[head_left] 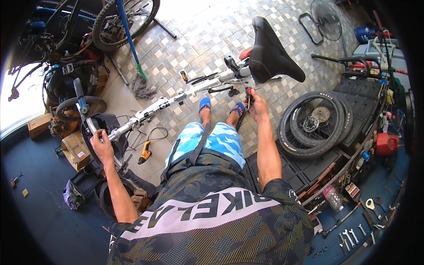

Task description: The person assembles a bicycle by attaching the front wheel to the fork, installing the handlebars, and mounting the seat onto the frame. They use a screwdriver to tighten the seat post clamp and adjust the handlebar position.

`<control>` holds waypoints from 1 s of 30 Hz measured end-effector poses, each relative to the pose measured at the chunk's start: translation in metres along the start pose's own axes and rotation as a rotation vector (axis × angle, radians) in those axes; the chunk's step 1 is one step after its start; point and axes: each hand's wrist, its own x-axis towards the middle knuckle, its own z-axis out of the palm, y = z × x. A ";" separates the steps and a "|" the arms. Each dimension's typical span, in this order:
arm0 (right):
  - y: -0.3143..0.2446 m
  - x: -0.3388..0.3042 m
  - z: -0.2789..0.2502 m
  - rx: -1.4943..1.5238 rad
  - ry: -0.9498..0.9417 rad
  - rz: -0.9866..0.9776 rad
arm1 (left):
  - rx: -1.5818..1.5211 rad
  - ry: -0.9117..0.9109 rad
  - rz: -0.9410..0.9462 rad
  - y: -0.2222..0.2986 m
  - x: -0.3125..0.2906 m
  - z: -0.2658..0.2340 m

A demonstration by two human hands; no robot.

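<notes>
Above tiled floor [190, 44], the bike [152, 107] stretches crosswise ahead. The right hand [259, 108] pinches a red tool [249, 91] near the saddle [274, 55]; the left hand [103, 146] curls at the handlebar [91, 125], where a firm hold should best steady the bike.

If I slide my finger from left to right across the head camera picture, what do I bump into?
Small cardboard box, bigger cardboard box, left hand, yellow drill, right hand, stacked bike wheels, red jug.
</notes>
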 end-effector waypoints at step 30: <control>0.009 -0.044 -0.005 -0.485 0.143 -0.405 | -0.022 0.031 -0.048 0.011 -0.028 -0.003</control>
